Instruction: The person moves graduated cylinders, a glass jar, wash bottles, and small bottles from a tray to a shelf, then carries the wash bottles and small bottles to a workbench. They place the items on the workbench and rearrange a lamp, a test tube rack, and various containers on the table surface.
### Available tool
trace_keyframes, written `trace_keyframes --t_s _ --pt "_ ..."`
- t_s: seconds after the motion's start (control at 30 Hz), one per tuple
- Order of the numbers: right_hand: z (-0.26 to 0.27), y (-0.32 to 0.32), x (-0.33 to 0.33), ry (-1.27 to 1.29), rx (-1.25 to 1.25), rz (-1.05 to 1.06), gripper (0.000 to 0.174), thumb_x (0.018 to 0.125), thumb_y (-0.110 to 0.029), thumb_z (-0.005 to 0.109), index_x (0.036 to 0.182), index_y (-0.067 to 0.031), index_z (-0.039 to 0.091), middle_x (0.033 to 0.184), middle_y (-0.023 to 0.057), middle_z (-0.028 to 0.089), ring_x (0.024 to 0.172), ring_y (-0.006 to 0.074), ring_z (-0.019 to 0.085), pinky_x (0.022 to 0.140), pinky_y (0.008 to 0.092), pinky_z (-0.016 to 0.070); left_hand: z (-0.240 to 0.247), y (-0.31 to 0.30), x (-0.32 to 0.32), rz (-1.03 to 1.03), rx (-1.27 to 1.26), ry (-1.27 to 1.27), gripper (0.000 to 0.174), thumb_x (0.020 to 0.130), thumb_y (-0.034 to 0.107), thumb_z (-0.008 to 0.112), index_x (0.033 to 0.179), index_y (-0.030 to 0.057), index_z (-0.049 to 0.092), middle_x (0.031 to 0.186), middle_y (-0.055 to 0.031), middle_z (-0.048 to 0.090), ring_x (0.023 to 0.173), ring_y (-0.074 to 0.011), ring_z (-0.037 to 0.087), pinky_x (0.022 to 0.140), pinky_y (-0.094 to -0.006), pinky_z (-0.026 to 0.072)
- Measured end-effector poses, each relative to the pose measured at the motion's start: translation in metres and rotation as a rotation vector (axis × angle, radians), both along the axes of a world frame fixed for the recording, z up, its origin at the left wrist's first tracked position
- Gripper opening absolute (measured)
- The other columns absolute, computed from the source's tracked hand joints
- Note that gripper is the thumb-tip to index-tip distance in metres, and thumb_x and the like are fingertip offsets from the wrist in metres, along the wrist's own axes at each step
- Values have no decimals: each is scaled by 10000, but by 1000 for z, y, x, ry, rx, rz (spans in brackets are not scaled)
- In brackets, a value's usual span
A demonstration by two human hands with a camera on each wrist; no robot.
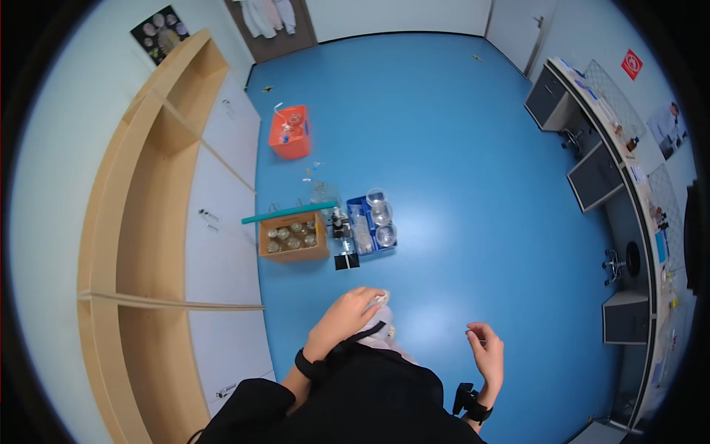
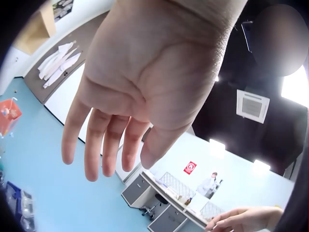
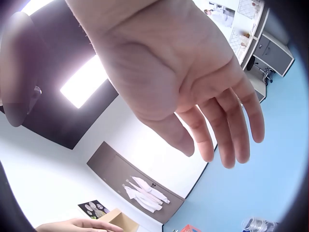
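Note:
Both hands hang in the air before the body, holding nothing. The left hand (image 1: 344,320) is at the lower middle of the head view, its fingers pointing up and right above a shoe. In the left wrist view the palm of the left hand (image 2: 145,82) faces the camera with its fingers loosely extended. To the right, over the blue floor, is the right hand (image 1: 487,355), slightly bent at the fingers. The right wrist view shows the right hand (image 3: 178,72) with a bare palm and relaxed, spread fingers.
On the blue floor (image 1: 444,192) stand a cardboard box (image 1: 296,254) of glass jars, a green bar (image 1: 288,213) across it, a microscope (image 1: 340,224), a blue crate (image 1: 379,252) of clear containers and an orange bin (image 1: 291,148). Shelves (image 1: 140,214) line the left, lab benches (image 1: 642,185) the right.

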State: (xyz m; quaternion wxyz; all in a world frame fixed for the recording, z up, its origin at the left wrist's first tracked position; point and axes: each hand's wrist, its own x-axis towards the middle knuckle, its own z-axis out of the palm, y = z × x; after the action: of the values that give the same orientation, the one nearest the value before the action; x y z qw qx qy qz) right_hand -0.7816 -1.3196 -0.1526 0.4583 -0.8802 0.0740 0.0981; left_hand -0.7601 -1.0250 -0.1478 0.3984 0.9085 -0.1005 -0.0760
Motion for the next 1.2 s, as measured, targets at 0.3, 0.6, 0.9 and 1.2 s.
trace_keyframes --t_s 0.3,0.6,0.9,1.2 --pt "-21 -59 83 62 62 -238 167 796 -112 545 914 3 573 784 94 628 741 150 603 663 260 465 -19 -75 164 -223 -45 51 237 816 149 493 1009 18 537 948 -155 565 826 -289 557 725 -346 446" --pt "16 -101 296 -8 -121 -135 173 786 -112 533 918 -5 568 776 140 617 718 209 609 618 296 464 -9 -128 344 -90 -194 -40 233 808 138 504 1009 26 541 950 -160 574 868 -299 554 743 -351 444" --pt "-28 -92 495 77 16 211 177 795 -102 535 933 7 560 780 76 618 728 134 596 654 254 463 -3 -77 435 275 -77 -17 218 801 122 503 985 11 541 946 -170 570 862 -322 548 740 -367 445" --pt "-47 -64 745 18 -33 367 184 791 -117 535 914 17 564 758 74 610 678 123 565 606 260 449 -10 -23 575 584 30 -70 221 789 134 520 978 24 554 917 -166 573 819 -297 565 712 -345 447"
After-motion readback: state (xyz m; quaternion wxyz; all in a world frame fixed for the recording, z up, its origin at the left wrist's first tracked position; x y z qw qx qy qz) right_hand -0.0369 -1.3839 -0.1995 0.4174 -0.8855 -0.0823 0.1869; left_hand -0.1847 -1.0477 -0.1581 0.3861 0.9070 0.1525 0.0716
